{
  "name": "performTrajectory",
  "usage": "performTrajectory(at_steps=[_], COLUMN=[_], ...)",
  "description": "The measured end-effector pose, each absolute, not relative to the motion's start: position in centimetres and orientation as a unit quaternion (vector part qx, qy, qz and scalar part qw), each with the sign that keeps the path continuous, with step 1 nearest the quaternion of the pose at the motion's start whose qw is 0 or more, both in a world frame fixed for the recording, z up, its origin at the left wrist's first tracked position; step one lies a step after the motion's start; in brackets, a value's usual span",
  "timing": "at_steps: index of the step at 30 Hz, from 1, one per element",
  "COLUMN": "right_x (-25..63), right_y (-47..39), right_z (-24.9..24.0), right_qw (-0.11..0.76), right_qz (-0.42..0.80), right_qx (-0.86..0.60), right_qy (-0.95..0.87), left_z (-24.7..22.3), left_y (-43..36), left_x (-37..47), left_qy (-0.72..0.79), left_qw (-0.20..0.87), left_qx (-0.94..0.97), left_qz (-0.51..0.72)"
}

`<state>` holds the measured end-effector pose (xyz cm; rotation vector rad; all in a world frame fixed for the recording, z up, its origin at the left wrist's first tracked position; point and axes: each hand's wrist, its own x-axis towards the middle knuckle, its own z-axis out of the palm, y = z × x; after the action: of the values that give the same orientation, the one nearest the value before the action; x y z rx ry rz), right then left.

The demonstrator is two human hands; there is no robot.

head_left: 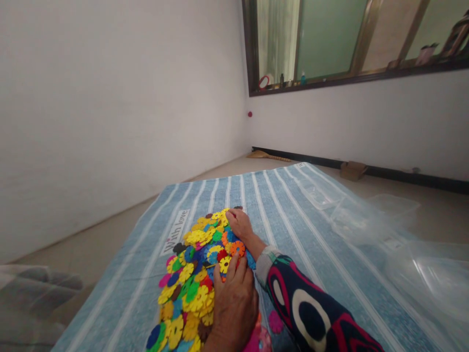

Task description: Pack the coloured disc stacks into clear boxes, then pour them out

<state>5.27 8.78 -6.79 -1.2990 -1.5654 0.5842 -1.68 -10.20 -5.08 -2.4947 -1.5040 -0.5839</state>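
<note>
A heap of flower-shaped plastic discs point(200, 296) in yellow, blue, green, orange, red and brown lies on the striped cloth. My left hand point(236, 298) rests palm down on the near right of the heap, its fingers apart and touching discs. Just ahead of its fingertips are an orange disc point(238, 249) and a yellow disc point(224, 264). At the far right edge of the heap is my right hand point(240, 225), its fingers curled together against the discs. What those fingers hold, if anything, is hidden. A patterned sleeve covers my right forearm.
Clear plastic containers point(353, 217) stand along the right side of the blue-and-white striped cloth point(274, 210). A magenta disc point(276, 321) lies by my right sleeve. Beyond are a broom point(260, 154) and a cardboard piece point(352, 170) on the floor.
</note>
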Motion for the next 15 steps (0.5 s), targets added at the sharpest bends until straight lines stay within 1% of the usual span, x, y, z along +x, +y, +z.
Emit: performTrajectory(at_steps=[7, 15], right_x=[5.0, 10.5], right_y=[8.3, 4.0], right_z=[-5.8, -6.5], right_qw=[0.514, 0.526], right_qz=[0.268, 0.298], right_qx=[-0.511, -0.492], right_qy=[-0.635, -0.627], left_z=[-4.7, -4.6], left_y=[-10.1, -10.3], left_x=[-2.1, -1.7], left_qy=[-0.5, -0.511], left_qw=[0.106, 0.113], left_qx=[-0.838, -0.831], left_qz=[-0.189, -0.187])
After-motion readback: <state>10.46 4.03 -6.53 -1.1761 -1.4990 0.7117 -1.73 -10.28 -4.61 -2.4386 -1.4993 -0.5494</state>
